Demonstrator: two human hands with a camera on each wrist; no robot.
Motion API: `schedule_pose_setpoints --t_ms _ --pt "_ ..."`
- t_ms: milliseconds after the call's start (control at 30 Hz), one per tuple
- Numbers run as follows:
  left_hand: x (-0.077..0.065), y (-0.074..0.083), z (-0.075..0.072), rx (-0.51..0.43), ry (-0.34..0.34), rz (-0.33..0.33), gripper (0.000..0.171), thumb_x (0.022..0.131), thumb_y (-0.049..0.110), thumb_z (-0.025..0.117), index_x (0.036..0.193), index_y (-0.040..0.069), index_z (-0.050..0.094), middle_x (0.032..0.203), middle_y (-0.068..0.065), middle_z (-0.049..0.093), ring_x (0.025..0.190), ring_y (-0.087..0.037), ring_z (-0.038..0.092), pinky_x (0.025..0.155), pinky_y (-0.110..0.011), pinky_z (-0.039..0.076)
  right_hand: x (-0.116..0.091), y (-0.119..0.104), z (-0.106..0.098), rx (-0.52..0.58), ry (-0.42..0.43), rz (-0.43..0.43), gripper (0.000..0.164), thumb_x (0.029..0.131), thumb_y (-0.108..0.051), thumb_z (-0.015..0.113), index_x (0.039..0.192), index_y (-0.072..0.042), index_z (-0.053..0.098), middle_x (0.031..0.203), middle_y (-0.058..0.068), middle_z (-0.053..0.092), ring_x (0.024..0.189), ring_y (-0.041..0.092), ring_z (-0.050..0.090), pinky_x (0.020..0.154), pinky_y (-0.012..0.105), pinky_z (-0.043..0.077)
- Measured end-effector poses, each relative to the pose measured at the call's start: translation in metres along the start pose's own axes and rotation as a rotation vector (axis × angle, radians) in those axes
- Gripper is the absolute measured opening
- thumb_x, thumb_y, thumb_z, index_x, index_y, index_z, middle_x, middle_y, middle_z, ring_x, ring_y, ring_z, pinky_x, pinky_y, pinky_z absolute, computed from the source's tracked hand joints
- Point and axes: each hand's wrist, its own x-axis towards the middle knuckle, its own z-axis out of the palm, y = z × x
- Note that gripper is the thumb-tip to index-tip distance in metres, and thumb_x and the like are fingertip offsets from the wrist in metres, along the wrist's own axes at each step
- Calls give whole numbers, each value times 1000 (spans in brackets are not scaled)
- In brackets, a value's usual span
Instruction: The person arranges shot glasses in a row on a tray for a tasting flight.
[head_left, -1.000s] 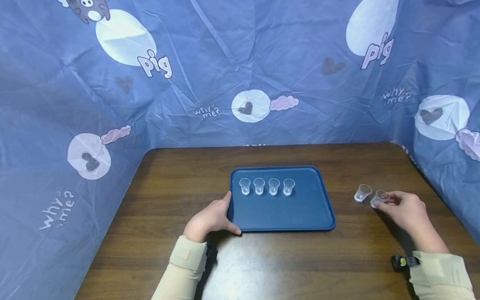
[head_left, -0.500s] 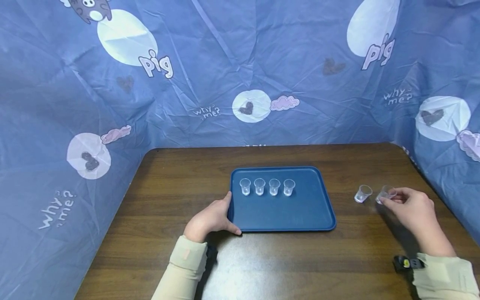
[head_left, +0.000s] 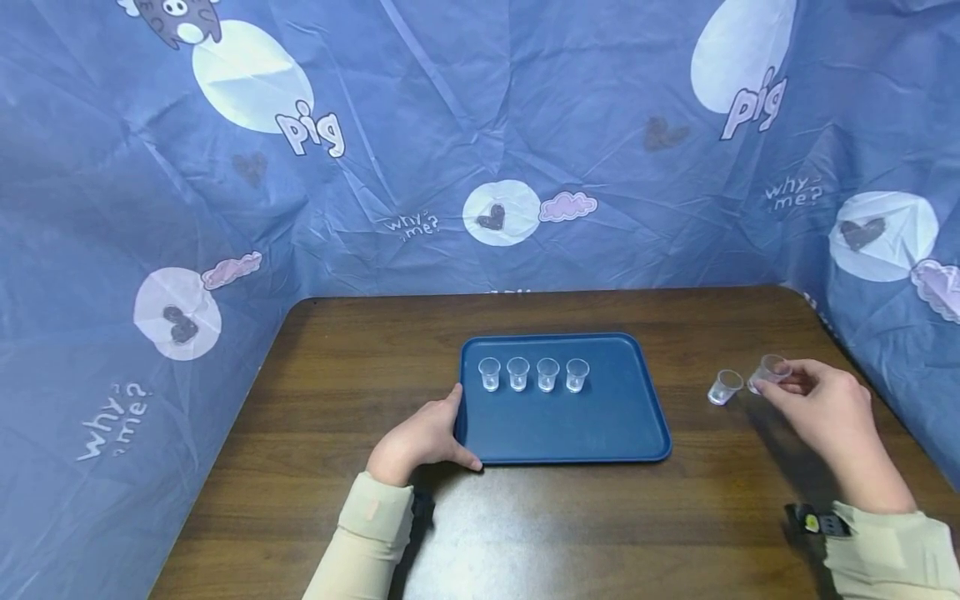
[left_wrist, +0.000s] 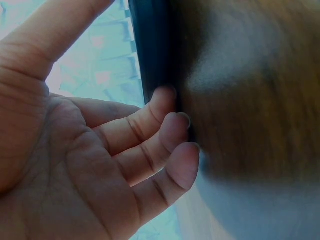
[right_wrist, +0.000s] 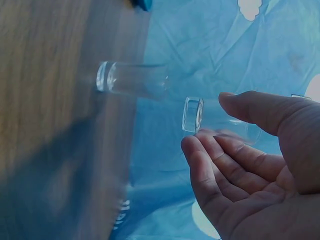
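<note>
Between the thumb and fingers of my right hand [head_left: 828, 408] is a small clear shot glass [head_left: 765, 375], tilted and lifted off the table. Its thick base [right_wrist: 192, 115] points toward the table in the right wrist view. A second shot glass [head_left: 724, 387] stands on the wood just left of it. My left hand [head_left: 423, 437] holds the near left corner of a blue tray [head_left: 570, 437], thumb at the front edge and forefinger along the left side. Bent fingertips [left_wrist: 182, 165] meet the tray's dark edge in the left wrist view. Several shot glasses [head_left: 547, 375] stand upright in a row on the tray.
The brown wooden table [head_left: 360, 350] has rounded far corners. A blue printed curtain [head_left: 375, 167] hangs behind it and along both sides. A small device [head_left: 817, 522] is strapped at the right wrist.
My right hand has raised its shot glass off the table, moving slightly right and away from me. The left hand, the tray and the other glasses have stayed put.
</note>
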Motion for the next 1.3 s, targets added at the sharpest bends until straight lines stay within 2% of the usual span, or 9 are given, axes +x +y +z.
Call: schedule_pose_setpoints --t_ms 267,700,933,1300 --pt "-1 0 0 -8 -5 1 129 70 36 97 158 -10 15 155 -29 36 138 -36 43 111 -46 36 1 -17 0 17 -13 -10 31 84 -19 83 101 5 73 85 19 74 67 -21 44 66 31 38" --pt "0 0 0 -2 -6 3 129 69 37 97 158 -10 15 154 -29 36 137 -36 43 110 -46 37 7 -33 9 29 -39 -30 34 84 -24 85 102 3 74 85 16 74 68 -15 50 64 26 42" --pt "1 -1 0 8 11 19 130 68 36 97 157 -11 15 150 -31 41 135 -37 46 109 -45 38 10 -43 17 43 -67 -49 33 84 -20 86 102 5 73 85 15 74 70 5 60 57 14 42" --pt "2 -2 1 7 2 14 130 68 37 97 157 -11 15 151 -31 40 136 -37 45 110 -45 38 8 -61 36 84 -141 -66 34 84 -18 86 104 6 72 86 13 74 77 23 69 59 18 48"
